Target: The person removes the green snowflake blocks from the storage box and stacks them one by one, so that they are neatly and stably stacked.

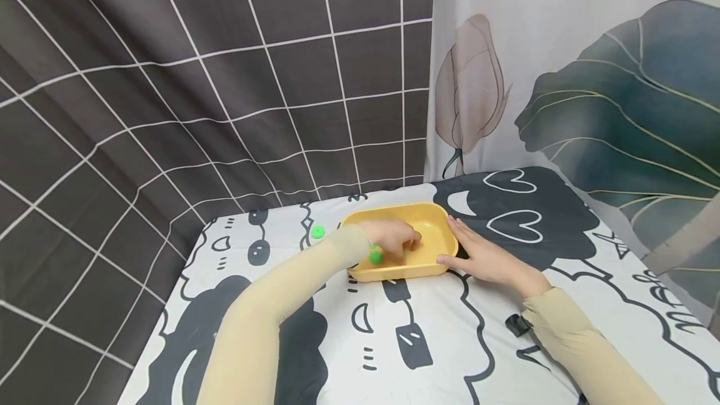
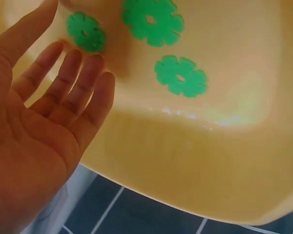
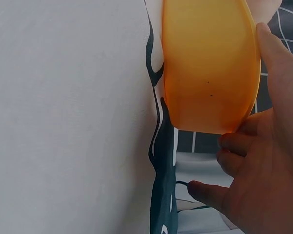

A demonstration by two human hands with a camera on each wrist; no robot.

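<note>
A pick-up, it seems: left hand (image 1: 394, 234) loosely spread, empty, green discs (image 2: 193, 82) just beyond its fingers in the tray (image 1: 439, 236); right hand (image 1: 486, 256) spread against the end. Next needs a pinch.

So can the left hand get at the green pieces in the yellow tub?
Probably yes: the left hand is inside the yellow tub, close to the green pieces, with nothing visible between them.

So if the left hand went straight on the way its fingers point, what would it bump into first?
Probably the green notched disc just ahead of the left hand, though I can't tell how high it is over the floor of the yellow tray.
</note>
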